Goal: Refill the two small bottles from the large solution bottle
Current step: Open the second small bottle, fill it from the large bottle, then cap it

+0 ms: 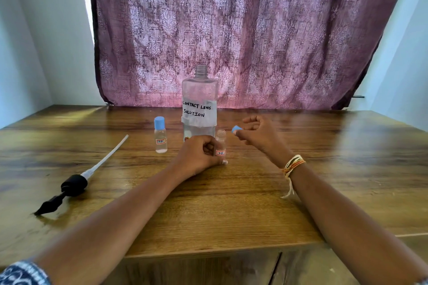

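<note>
Head view: left hand (pixel 199 152) gripped the uncapped small bottle (pixel 220 143) upright on the table (pixel 301 192), before the large solution bottle (pixel 199 104). Right hand (pixel 257 132) pinched its blue cap (pixel 236 129). Capped second bottle (pixel 160 135) stood left.

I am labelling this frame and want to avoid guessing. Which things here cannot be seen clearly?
Head view:
- Small open bottle: lower body and fill level hidden by the left hand.
- Blue cap: partly covered by right hand fingers.
- Capped small bottle: label too small to read.
</note>
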